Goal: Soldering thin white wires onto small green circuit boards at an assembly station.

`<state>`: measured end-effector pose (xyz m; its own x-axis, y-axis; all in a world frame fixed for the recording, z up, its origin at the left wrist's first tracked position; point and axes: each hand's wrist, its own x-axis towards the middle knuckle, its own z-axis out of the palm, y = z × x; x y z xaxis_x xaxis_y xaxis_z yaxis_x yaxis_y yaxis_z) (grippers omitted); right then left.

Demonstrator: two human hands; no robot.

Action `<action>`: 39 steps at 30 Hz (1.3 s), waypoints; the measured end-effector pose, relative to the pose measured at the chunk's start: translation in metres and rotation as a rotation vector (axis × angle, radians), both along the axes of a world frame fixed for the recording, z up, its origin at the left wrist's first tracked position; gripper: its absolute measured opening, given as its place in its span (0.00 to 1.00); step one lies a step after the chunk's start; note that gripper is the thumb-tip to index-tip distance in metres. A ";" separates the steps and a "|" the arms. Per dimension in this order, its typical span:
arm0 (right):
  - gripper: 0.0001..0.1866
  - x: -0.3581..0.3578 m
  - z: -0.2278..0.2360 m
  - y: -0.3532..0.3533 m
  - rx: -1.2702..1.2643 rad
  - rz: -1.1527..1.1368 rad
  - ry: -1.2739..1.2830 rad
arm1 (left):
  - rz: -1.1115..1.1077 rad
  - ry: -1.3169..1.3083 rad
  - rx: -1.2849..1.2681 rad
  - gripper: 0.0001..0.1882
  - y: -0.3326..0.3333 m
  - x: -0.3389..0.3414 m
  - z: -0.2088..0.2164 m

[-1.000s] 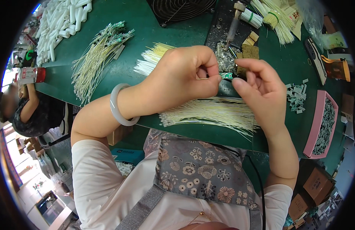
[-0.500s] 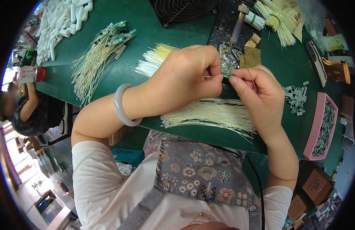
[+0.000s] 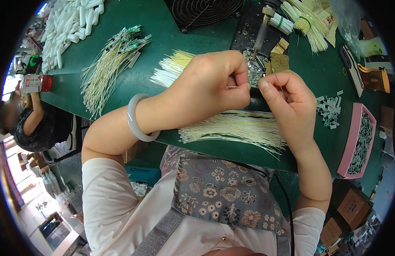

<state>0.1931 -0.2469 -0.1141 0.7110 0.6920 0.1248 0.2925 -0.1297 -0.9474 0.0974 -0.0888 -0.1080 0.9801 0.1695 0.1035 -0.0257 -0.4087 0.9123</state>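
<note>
Your right hand (image 3: pixel 287 102) has drawn slightly away from your left hand (image 3: pixel 214 85). A thin pale wire (image 3: pixel 231 87) pokes from the left's pinched fingertips above the green table (image 3: pixel 120 85); right fingers are pinched together.

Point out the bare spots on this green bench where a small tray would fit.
Bare green mat lies between the green-tipped wire bundle and the pale yellow wire fan. Another strip sits between the fan grille and those wires. It is crowded around the left hand, right hand, soldering iron and pink tray.
</note>
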 end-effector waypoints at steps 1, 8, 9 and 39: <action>0.05 0.001 0.000 0.000 0.000 0.000 0.000 | -0.004 0.076 -0.084 0.06 0.000 0.000 0.001; 0.07 0.002 0.007 -0.001 -0.036 0.043 0.011 | 0.010 0.119 -0.132 0.05 0.002 -0.001 0.003; 0.07 0.002 0.006 -0.001 -0.019 0.026 -0.022 | 0.016 0.042 -0.098 0.05 0.001 -0.002 -0.001; 0.04 -0.004 0.009 -0.001 0.086 -0.021 -0.254 | 0.086 0.122 -0.162 0.05 0.010 0.011 0.003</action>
<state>0.1895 -0.2476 -0.1047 0.6636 0.6565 0.3587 0.5206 -0.0609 -0.8516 0.1082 -0.0785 -0.1055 0.9649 0.2576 -0.0507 0.1178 -0.2526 0.9604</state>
